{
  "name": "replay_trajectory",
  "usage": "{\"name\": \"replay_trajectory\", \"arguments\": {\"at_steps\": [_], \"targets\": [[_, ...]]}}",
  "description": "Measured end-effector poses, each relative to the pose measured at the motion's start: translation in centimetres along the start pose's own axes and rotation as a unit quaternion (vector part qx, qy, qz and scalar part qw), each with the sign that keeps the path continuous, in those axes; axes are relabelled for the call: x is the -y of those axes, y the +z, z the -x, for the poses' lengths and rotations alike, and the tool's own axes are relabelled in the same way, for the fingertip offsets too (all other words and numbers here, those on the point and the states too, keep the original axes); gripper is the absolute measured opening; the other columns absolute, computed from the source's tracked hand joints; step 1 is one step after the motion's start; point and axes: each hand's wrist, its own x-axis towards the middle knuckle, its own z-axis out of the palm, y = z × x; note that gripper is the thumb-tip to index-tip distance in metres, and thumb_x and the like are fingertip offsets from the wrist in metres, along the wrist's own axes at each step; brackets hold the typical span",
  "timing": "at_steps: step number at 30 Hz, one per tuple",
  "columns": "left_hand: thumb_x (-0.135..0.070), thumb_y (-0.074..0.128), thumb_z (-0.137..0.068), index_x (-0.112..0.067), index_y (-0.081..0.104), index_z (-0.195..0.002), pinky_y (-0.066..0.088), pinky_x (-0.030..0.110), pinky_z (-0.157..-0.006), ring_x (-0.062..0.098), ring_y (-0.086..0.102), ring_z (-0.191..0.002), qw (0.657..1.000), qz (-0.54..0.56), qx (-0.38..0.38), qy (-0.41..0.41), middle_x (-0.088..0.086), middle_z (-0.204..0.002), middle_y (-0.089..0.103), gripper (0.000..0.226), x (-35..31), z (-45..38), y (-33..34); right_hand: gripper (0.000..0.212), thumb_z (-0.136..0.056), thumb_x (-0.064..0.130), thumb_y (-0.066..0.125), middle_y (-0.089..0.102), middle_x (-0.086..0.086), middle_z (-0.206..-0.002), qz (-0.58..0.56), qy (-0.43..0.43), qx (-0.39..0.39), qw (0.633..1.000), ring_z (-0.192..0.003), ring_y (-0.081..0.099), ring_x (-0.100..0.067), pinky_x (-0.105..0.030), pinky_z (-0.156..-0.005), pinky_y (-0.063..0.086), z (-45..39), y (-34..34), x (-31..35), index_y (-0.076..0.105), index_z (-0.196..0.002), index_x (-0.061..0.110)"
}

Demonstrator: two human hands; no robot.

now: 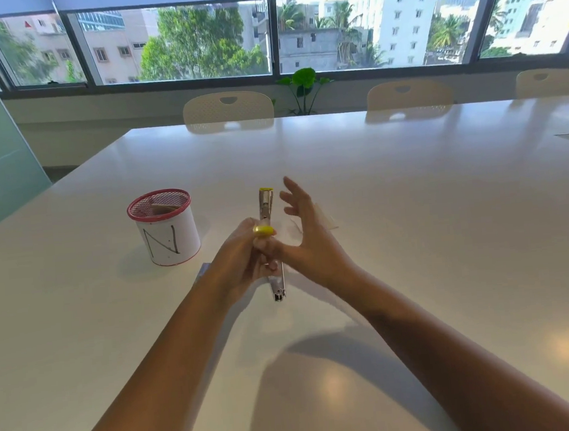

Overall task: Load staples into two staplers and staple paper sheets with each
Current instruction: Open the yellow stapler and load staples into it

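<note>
An opened stapler (266, 217) is gripped by the left hand (245, 253) above the table's (413, 204) near middle; the right hand (306, 227) is spread, empty. Loading seems underway; staples must be fetched next.

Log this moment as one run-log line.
stapler: swung open, held above table | left hand: grips stapler | right hand: open beside it | cup: left of hands

Counted: one stapler (267, 213), one mesh cup (164, 231), two hands, three chairs, one plant (303, 88).
</note>
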Motion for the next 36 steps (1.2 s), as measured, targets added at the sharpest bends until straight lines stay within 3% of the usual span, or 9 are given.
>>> {"name": "replay_trajectory", "arguments": {"at_steps": [2, 5, 8, 10, 15, 21, 23, 27, 36], "targets": [[-0.026, 0.034, -0.096, -0.009, 0.043, -0.091, 0.044, 0.021, -0.043, 0.012, 0.045, -0.043, 0.999, -0.027, 0.029, 0.002, 0.003, -0.055, 0.049, 0.019, 0.0, 0.2, 0.5, 0.088, -0.080, 0.036, 0.067, 0.029, -0.008, -0.151, -0.057, 0.067, 0.017, 0.996, -0.134, 0.037, -0.021, -0.037, -0.107, 0.035, -0.7, -0.7, -0.4, 0.011, -0.147, 0.024], [-0.039, 0.031, -0.095, -0.009, 0.045, -0.097, 0.041, 0.023, -0.043, 0.014, 0.040, -0.043, 0.997, -0.031, 0.065, 0.003, 0.003, -0.052, 0.047, 0.033, 0.0, 0.3, 0.7, 0.090, -0.074, 0.057, 0.064, 0.045, -0.011, -0.142, -0.148, 0.134, 0.043, 0.979, -0.127, 0.047, -0.020, -0.030, -0.098, 0.042, -1.2, -1.3, -1.1, 0.026, -0.145, 0.016], [-0.038, 0.030, -0.095, -0.008, 0.049, -0.096, 0.040, 0.022, -0.042, 0.013, 0.039, -0.043, 0.998, -0.029, 0.063, 0.006, 0.002, -0.050, 0.046, 0.035, 0.0, 0.5, 0.9, 0.051, -0.082, 0.055, 0.054, 0.066, -0.002, -0.112, -0.167, 0.147, 0.052, 0.974, -0.101, 0.061, -0.006, -0.017, -0.075, 0.037, -1.0, -2.1, -1.1, 0.058, -0.115, 0.016], [-0.037, 0.032, -0.094, -0.007, 0.050, -0.100, 0.041, 0.022, -0.042, 0.015, 0.038, -0.044, 0.998, -0.031, 0.063, 0.007, 0.003, -0.050, 0.045, 0.035, -0.1, 0.6, 0.9, 0.034, -0.087, 0.050, 0.044, 0.067, 0.006, -0.094, -0.184, 0.152, 0.046, 0.970, -0.084, 0.062, 0.002, -0.020, -0.077, 0.038, -1.1, -2.2, -1.2, 0.063, -0.093, 0.022], [-0.036, 0.035, -0.094, -0.009, 0.053, -0.099, 0.051, 0.024, -0.047, 0.013, 0.047, -0.044, 0.991, -0.111, 0.073, 0.006, 0.002, -0.056, 0.053, 0.033, -0.1, 0.5, 1.0, 0.055, -0.066, 0.075, 0.055, 0.059, 0.006, -0.071, -0.156, 0.103, 0.001, 0.982, -0.060, 0.059, -0.001, -0.012, -0.062, 0.049, -1.3, -1.7, -1.3, 0.057, -0.076, 0.021], [-0.033, 0.039, -0.095, -0.012, 0.055, -0.089, 0.048, 0.024, -0.050, 0.018, 0.053, -0.055, 0.976, -0.208, -0.059, 0.042, 0.007, -0.068, 0.064, 0.027, 0.0, -0.2, 0.4, 0.029, -0.089, 0.040, 0.055, 0.055, 0.006, -0.062, -0.038, 0.078, -0.080, 0.993, -0.048, 0.050, 0.001, -0.015, -0.054, 0.040, -1.7, -2.8, -1.9, 0.057, -0.083, 0.012], [-0.031, 0.040, -0.096, -0.015, 0.055, -0.082, 0.047, 0.024, -0.050, 0.012, 0.053, -0.048, 0.969, -0.223, -0.095, 0.052, -0.003, -0.057, 0.064, 0.026, 0.2, -0.4, 0.2, 0.027, -0.088, 0.039, 0.056, 0.058, 0.005, -0.061, 0.001, 0.077, -0.094, 0.993, -0.045, 0.051, 0.002, -0.015, -0.051, 0.041, -1.8, -3.2, -2.1, 0.056, -0.080, 0.014], [-0.024, 0.038, -0.097, -0.016, 0.055, -0.076, 0.044, 0.018, -0.043, 0.004, 0.049, -0.038, 0.958, -0.220, -0.175, 0.054, -0.002, -0.055, 0.059, 0.028, 0.2, -0.7, -0.4, 0.046, -0.076, 0.060, 0.053, 0.064, -0.010, -0.067, 0.075, 0.085, -0.096, 0.989, -0.060, 0.057, -0.021, -0.041, -0.058, 0.049, -1.8, -3.4, -2.5, 0.056, -0.077, 0.014], [-0.018, 0.034, -0.098, -0.012, 0.054, -0.077, 0.035, 0.022, -0.045, 0.004, 0.041, -0.034, 0.958, -0.174, -0.218, 0.065, 0.004, -0.057, 0.055, 0.030, -0.2, -0.8, -1.1, 0.033, -0.086, 0.039, 0.060, 0.058, 0.003, -0.055, 0.095, 0.089, -0.077, 0.988, -0.039, 0.047, 0.003, -0.007, -0.043, 0.035, -1.8, -4.7, -2.2, 0.059, -0.076, 0.008]]}}
